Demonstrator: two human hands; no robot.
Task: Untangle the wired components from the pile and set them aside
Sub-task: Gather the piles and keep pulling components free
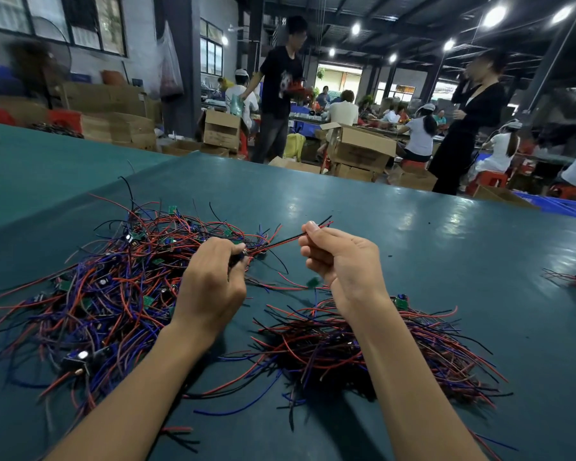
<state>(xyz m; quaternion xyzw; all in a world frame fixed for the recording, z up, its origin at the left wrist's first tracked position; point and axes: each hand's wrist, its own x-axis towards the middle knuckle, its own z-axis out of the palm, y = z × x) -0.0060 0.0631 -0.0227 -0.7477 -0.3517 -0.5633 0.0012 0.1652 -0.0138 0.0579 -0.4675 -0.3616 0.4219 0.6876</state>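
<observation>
Right grip on wires, teal table

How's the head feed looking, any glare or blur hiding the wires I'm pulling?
Head view: lamp glare sits on the bare table, away from the wires. Head view: left hand, right hand and the wires stretched between them are sharp; a small green board dangling under the right hand is blurred. Head view: background people are soft, edges bowed.
</observation>
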